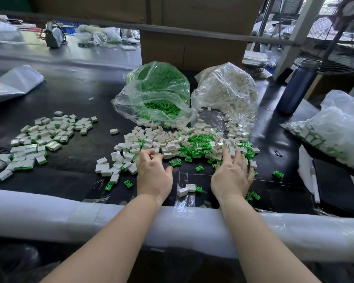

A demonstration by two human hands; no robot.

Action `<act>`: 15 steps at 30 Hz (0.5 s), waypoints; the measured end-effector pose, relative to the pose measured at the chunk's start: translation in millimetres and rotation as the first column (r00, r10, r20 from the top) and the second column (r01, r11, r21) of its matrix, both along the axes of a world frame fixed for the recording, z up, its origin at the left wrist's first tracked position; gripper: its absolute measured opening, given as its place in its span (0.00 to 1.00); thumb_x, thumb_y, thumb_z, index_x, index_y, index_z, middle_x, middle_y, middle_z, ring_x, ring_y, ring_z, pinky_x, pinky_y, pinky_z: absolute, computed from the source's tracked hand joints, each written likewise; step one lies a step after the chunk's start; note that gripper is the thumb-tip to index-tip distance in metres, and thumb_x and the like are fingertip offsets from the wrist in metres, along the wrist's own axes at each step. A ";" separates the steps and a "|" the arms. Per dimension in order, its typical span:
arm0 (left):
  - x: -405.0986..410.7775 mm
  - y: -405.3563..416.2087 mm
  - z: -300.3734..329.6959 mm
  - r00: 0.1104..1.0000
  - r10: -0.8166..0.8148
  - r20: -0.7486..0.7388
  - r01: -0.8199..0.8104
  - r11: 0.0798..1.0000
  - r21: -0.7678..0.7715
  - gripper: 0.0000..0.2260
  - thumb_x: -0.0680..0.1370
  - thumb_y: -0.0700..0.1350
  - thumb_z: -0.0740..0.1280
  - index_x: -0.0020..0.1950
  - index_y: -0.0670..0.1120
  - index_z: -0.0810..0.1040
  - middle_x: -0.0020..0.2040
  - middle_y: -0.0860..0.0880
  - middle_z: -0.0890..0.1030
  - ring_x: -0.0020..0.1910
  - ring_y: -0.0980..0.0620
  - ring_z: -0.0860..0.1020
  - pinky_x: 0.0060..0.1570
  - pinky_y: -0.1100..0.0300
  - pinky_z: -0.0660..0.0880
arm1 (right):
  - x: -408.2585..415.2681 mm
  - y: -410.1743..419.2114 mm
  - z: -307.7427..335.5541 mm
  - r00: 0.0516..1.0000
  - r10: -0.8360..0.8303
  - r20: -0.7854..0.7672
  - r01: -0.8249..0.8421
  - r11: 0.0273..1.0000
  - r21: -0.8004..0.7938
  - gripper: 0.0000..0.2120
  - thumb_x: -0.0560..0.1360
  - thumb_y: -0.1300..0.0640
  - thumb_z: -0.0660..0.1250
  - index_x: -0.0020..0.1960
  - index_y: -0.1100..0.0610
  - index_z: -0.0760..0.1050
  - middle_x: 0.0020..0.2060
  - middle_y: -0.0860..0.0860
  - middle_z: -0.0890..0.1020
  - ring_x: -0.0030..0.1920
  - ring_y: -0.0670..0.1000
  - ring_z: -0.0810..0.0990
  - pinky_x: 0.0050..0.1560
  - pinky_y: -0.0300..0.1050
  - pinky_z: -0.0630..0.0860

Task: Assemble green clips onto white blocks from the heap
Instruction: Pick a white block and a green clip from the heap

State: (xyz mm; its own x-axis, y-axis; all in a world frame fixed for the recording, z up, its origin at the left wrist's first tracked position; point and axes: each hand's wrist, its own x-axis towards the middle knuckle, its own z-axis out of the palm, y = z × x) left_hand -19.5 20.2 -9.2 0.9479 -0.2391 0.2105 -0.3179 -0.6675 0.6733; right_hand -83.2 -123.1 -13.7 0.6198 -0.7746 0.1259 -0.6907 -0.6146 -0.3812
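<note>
Head view, nearest first: both forearms cross the padded edge [49,213] of the black table [80,160]. Just beyond it, between the wrists, one white block [185,189] lies touching one green clip [198,188], loose, not joined as far as can be seen.

At 11 o'clock the left hand [153,174] has its fingers curled down at the heap's near rim; whether they pinch a block cannot be told. At 1 o'clock the right hand [232,174] lies flat, fingers spread and straight on mixed pieces, probably raking them closer.

The heap [184,144] at 12 o'clock holds blocks and clips too many to count. A finished pile [35,139] sits apart at 10 o'clock, likely to keep done work separate.

Farther off stand two open bags, green [155,92] and white [227,92], feeding the heap; a third bag [335,127] lies at 2 o'clock beside one bottle [296,86].
</note>
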 end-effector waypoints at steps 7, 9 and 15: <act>-1.7 -0.8 -0.6 0.996 -0.059 0.067 0.059 0.998 0.004 0.20 0.77 0.46 0.65 0.67 0.40 0.71 0.65 0.45 0.63 0.67 0.47 0.59 0.66 0.61 0.59 | -1.6 -0.1 0.2 0.999 0.028 -0.031 -0.030 0.997 -0.067 0.28 0.76 0.65 0.56 0.74 0.50 0.58 0.75 0.48 0.58 0.74 0.50 0.54 0.74 0.53 0.42; -2.0 -1.0 -1.1 0.993 -0.078 0.092 0.078 0.997 0.009 0.19 0.77 0.46 0.65 0.66 0.41 0.72 0.65 0.46 0.64 0.67 0.48 0.59 0.67 0.60 0.58 | -3.2 0.4 1.2 0.999 0.039 0.036 -0.036 0.995 -0.091 0.26 0.76 0.65 0.56 0.72 0.51 0.63 0.72 0.48 0.64 0.73 0.51 0.58 0.73 0.50 0.43; -4.4 -3.5 0.0 0.954 -0.180 0.238 0.183 0.983 0.013 0.13 0.75 0.42 0.68 0.59 0.43 0.78 0.56 0.48 0.72 0.59 0.51 0.67 0.57 0.72 0.57 | -7.5 7.9 5.1 0.867 0.329 0.374 -0.332 0.941 -0.058 0.13 0.78 0.64 0.60 0.60 0.60 0.77 0.57 0.53 0.80 0.59 0.53 0.73 0.58 0.32 0.62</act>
